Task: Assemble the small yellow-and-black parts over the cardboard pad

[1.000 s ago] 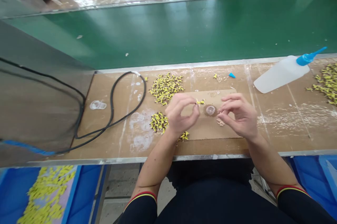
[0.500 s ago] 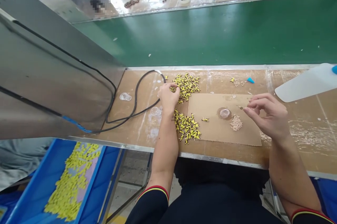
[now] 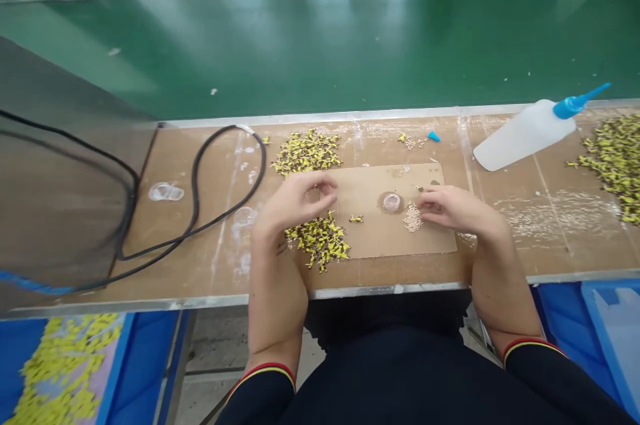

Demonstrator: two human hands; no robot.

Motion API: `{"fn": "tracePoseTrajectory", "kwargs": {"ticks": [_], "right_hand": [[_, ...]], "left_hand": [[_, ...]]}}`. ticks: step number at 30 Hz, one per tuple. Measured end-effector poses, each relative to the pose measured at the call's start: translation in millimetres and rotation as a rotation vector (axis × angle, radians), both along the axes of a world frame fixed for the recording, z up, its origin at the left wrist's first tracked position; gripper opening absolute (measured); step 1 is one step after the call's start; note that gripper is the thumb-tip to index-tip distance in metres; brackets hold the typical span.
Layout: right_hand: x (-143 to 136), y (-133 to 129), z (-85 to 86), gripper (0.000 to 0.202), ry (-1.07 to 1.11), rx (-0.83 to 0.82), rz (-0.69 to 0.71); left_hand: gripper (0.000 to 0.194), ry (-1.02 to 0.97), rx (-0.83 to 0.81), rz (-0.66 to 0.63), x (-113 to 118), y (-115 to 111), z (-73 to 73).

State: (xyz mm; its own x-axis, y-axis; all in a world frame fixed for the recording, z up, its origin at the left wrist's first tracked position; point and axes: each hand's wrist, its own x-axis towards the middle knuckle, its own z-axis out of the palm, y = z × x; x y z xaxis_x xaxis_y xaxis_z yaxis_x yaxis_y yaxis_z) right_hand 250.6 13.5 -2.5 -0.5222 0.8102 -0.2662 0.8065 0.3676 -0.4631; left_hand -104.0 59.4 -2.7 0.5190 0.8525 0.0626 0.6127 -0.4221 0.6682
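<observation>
My left hand (image 3: 305, 200) is over the left edge of a cardboard sheet (image 3: 370, 242), its thumb and fingers curled together. What they hold, if anything, is too small to make out. Two heaps of small yellow-and-dark pieces lie beside it, an upper heap (image 3: 313, 150) and a lower heap (image 3: 323, 242). A single yellow piece (image 3: 356, 218) rests on the cardboard. My right hand (image 3: 447, 207) is closed, fingertips at a pile of tiny pale bits (image 3: 413, 218); a small dark speck shows by them. Left of that pile is a small round clear dish (image 3: 391, 202).
A white squeeze bottle (image 3: 523, 135) with a blue nozzle lies at the right, near a large yellow heap (image 3: 617, 162). A small blue cap (image 3: 433, 136) sits behind the cardboard. A black cable (image 3: 194, 192) loops at the left, beside a clear plastic cup (image 3: 167, 192).
The view has shifted right. My left hand has come away from the upper yellow heap toward the cardboard, and my right hand has moved left and down to the pale bits.
</observation>
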Motion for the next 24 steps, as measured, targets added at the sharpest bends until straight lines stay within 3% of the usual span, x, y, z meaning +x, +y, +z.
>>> {"fn": "tracePoseTrajectory", "kwargs": {"ticks": [2, 5, 12, 15, 24], "right_hand": [[-3, 0, -1.1, 0.008, -0.034, 0.006, 0.008], [-4, -1, -4.4, 0.010, -0.032, 0.025, 0.000], [-7, -2, -7.6, 0.018, -0.066, 0.002, -0.011], [-7, -2, -4.5, 0.018, -0.068, 0.011, -0.002], [9, 2, 6.6, 0.014, 0.274, 0.110, -0.042]], "left_hand": [[0.018, 0.118, -0.083, -0.171, 2, -7, 4.2], [0.019, 0.242, -0.102, -0.253, 8, -12, 3.8], [0.005, 0.395, -0.096, -0.273, 41, -20, -3.0], [0.016, 0.441, -0.046, -0.303, 49, -22, -5.2], [0.009, 0.259, -0.050, -0.249, 35, -11, -13.4]]}}
